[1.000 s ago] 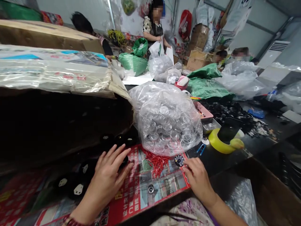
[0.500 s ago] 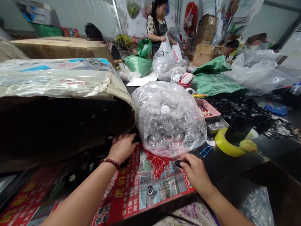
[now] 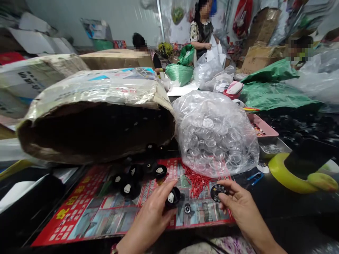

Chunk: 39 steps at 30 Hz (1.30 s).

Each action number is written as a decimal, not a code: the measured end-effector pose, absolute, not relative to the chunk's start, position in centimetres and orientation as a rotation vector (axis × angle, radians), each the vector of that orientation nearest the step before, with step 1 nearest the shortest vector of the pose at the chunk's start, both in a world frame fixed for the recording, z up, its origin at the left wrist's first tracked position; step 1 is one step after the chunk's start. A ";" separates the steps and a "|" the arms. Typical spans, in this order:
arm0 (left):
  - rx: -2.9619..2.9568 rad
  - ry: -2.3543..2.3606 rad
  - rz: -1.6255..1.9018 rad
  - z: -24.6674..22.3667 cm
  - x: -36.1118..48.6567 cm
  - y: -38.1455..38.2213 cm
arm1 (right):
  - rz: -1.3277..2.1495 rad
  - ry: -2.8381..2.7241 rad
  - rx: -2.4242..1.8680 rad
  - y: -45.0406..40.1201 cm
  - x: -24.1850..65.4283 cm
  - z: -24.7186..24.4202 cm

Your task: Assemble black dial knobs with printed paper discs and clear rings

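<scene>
My left hand (image 3: 153, 211) has its fingers around a round black part (image 3: 172, 197) with a white piece inside, low over the red printed sheet (image 3: 106, 218). Between thumb and fingers of my right hand (image 3: 238, 203) is a black disc (image 3: 218, 193) with small markings, its face towards me. A small round metal-like piece (image 3: 187, 209) lies on the sheet between both hands. Several similar black parts (image 3: 127, 189) are spread on the sheet to the left. Thin red pieces (image 3: 197, 181) lie in a heap in front of the clear bag (image 3: 217, 141) of transparent rings.
An open carton (image 3: 106, 88) lies on its side behind the black parts. To the right are a pink tray (image 3: 265, 126), a metal tray (image 3: 278, 146), a blue tool (image 3: 255, 178) and a yellow tape roll (image 3: 280, 173). Several people are at the back.
My left hand has come from the carton's edge to the front of the sheet, now with a black part. My right hand has turned its disc face-on. The view has swung left.
</scene>
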State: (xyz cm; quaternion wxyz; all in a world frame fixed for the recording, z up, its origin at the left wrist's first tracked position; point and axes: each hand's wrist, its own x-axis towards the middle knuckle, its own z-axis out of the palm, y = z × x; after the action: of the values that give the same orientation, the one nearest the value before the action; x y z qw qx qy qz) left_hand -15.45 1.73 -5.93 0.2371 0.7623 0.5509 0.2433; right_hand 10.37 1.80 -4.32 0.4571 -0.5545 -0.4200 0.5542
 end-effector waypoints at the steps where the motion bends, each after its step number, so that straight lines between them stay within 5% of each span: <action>1: 1.996 1.529 0.705 -6.1 -15.8 1.1 | 1.418 -1.005 -1.345 1.8 9.6 -4.7; 9: 1.192 1.671 0.768 -5.2 -16.9 1.5 | 1.547 -1.033 -1.372 0.9 5.6 -6.9; 25: 0.829 1.085 0.970 -5.6 -13.6 -0.8 | 1.268 -1.626 -1.263 2.3 1.1 -3.4; 35: 0.795 1.086 1.067 -5.3 -12.7 -1.3 | 1.186 -1.723 -1.295 1.4 1.2 -3.4; 39: 0.765 1.071 1.117 -5.5 -12.7 -1.7 | 1.415 -1.398 -1.302 1.1 0.7 -3.6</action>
State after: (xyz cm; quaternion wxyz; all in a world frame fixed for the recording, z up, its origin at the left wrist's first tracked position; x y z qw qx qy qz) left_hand -12.65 -1.68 -5.47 0.6499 0.3367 0.4716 0.4917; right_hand 0.70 1.13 -3.58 0.3731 -0.5081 -0.5456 0.5523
